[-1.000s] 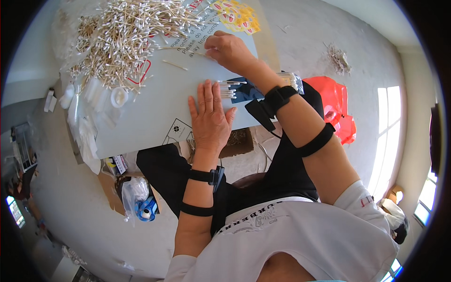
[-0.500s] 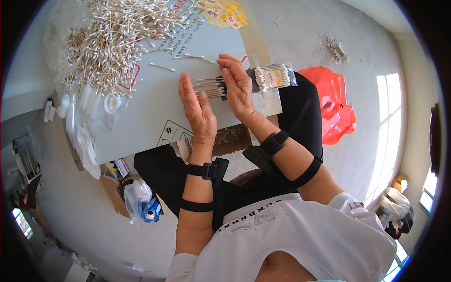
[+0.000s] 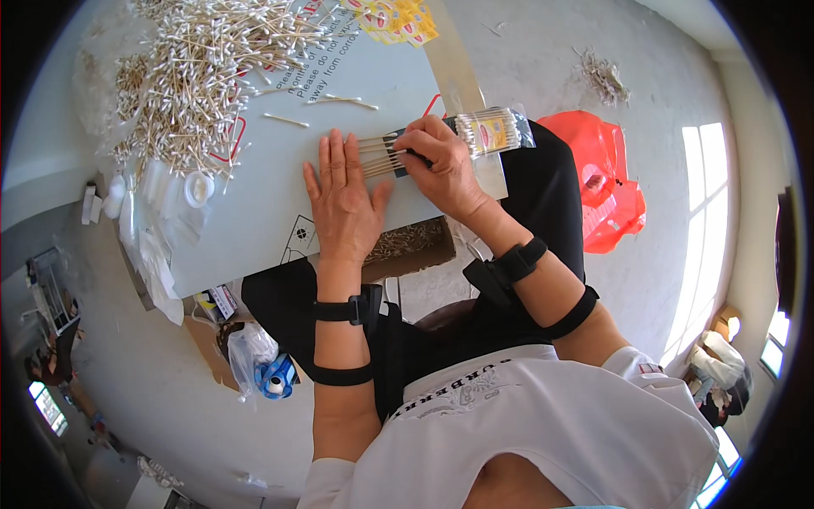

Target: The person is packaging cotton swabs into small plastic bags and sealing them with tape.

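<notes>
My left hand [image 3: 346,199] lies palm down on a grey printed board [image 3: 263,204], its fingers stretched out beside the left ends of a row of cotton swabs [image 3: 379,156]. Bent over that row's right part, my right hand [image 3: 447,172] has its fingers closed on the swabs; its fingertips partly hide them. Just beyond it, a clear packet [image 3: 490,132] filled with swabs and a yellow card reaches past the board's right edge. Some dark material shows under the swabs and the packet. A few loose swabs [image 3: 287,120] lie farther up the board.
A large heap of cotton swabs [image 3: 191,93] covers the far left. Yellow cards [image 3: 397,21] lie at the far edge. Plastic bags and a white roll [image 3: 199,188] sit at the left. Below the board stands a box of swabs [image 3: 415,254]; a red bag [image 3: 589,182] lies on the floor.
My left hand has turned from upright on its edge to palm down and flat. My right hand has curled its fingers down over the swabs, which now show more of their length.
</notes>
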Available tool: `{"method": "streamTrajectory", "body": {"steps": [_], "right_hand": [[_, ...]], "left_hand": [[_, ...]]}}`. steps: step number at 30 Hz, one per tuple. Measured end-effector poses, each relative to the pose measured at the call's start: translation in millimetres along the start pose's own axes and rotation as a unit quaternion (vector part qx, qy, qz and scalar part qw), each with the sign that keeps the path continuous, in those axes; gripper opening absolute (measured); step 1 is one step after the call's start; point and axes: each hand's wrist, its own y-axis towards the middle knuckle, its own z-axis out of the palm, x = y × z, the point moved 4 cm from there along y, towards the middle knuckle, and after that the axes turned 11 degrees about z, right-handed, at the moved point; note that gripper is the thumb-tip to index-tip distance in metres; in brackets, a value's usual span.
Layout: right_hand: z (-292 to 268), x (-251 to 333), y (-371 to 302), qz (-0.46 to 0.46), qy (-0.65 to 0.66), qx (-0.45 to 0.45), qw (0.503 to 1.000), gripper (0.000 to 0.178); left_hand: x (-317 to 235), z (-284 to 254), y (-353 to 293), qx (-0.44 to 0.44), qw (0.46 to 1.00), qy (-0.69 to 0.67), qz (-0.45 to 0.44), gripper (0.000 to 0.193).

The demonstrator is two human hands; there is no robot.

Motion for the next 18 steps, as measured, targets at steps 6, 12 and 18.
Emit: {"method": "streamTrajectory", "body": {"steps": [6, 12, 18], "right_hand": [[3.2, 9.7, -8.4, -0.104, -0.131, -0.018, 0.986, 0.02], [5.1, 4.8, -11.0, -0.108, -0.132, -0.006, 0.985, 0.019], [6.2, 6.3, -11.8, -0.121, -0.142, -0.017, 0.982, 0.019]], "left_hand": [[-5.1, 5.0, -3.8, 0.025, 0.998, 0.047, -0.02, 0.081], [-6.3, 5.3, -3.6, 0.021, 0.998, 0.055, -0.015, 0.081], [-6.1, 5.3, -4.0, 0.015, 0.998, 0.053, -0.012, 0.076]]}}
